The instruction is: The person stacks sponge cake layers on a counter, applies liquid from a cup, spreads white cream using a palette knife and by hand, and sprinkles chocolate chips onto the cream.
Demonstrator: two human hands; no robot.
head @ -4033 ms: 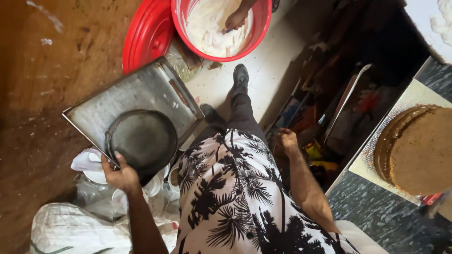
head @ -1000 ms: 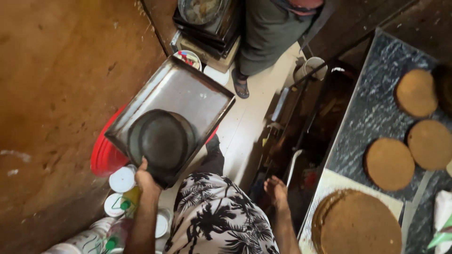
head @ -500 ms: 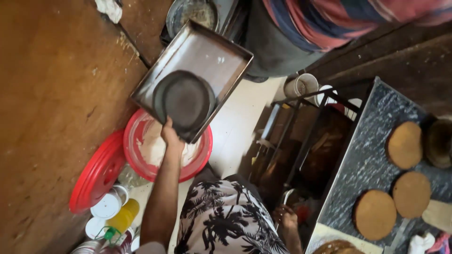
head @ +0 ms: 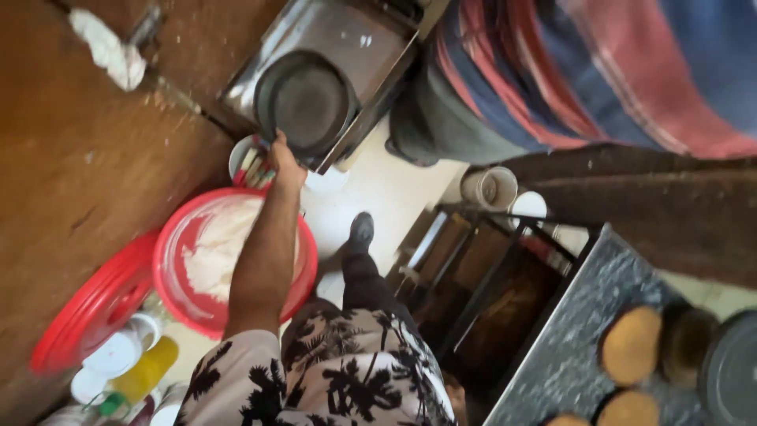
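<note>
My left hand [head: 284, 164] is stretched out ahead and grips the near edge of a rectangular steel tray [head: 355, 35]. A round black pan [head: 303, 99] lies on the tray, and my thumb rests on its rim. The tray is held tilted in the air, close to a person in a red and blue striped cloth [head: 599, 71]. Of my right hand [head: 453, 392] only a sliver shows at the bottom edge beside my patterned clothing, and its fingers are hidden.
Under my arm stands a red tub [head: 169, 237] of white dough, with a red lid [head: 83, 319] leaning beside it. Bottles [head: 146, 371] stand at lower left. Right: a dark rack [head: 473, 268], white cups [head: 489, 188], and a speckled counter [head: 564, 359] with round brown discs [head: 631, 343].
I have walked forward with the tray and pan held out in my left hand. The red tub now lies under my arm and the other person is close ahead.
</note>
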